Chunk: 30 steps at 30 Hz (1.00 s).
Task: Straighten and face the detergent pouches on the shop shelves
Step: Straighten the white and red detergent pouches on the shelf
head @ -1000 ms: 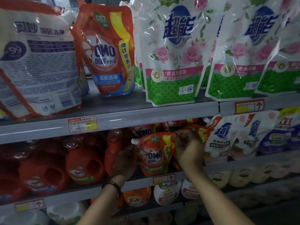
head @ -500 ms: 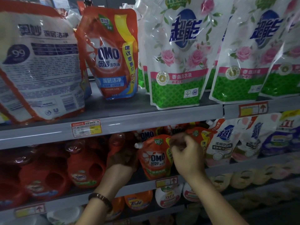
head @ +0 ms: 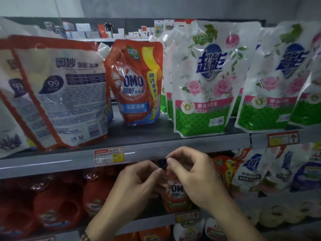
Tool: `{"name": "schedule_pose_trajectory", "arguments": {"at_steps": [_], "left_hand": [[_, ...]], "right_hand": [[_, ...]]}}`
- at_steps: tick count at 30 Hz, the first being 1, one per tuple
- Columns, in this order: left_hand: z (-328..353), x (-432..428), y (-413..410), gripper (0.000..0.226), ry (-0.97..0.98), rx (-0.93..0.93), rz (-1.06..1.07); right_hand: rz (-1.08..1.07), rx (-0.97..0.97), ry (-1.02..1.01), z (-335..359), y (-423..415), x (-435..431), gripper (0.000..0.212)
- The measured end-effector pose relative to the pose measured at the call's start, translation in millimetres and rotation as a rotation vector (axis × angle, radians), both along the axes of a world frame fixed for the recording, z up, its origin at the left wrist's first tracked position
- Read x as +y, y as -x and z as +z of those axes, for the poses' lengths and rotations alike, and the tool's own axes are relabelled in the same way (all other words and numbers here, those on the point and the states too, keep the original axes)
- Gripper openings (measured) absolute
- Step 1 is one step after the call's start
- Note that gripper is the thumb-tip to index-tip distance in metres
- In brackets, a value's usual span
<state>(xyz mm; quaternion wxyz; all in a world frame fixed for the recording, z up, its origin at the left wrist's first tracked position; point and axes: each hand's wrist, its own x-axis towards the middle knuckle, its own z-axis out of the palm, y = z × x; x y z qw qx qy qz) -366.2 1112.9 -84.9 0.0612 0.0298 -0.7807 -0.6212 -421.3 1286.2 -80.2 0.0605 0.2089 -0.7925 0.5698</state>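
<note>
Left hand (head: 135,186) and right hand (head: 192,176), fingers curled, both pinch top of small OMO pouch (head: 175,193) on lower shelf (head: 156,219); red bottles (head: 93,197) at 9 o'clock.

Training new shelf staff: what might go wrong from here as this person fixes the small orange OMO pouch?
Both the left hand and right hand pinch only the top of the small OMO pouch, so it may fold or tip onto its neighbours. The rose pouch sits at the very shelf edge just above; rising hands might knock it off.
</note>
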Motion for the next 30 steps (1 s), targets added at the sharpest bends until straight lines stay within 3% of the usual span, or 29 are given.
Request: {"name": "schedule_pose_trajectory", "arguments": {"at_steps": [9,24,30], "left_hand": [[68,-41,6,0.017,-0.146,0.203,0.166],[108,-67,32,0.028,0.136,0.341,0.259],[118,-65,48,0.051,0.127,0.346,0.243]], "right_hand": [[0.046,0.03,0.139,54,10,-19,0.003],[0.054,0.001,0.053,97,46,-64,0.028],[0.063,-0.028,0.069,108,57,-80,0.046]]}}
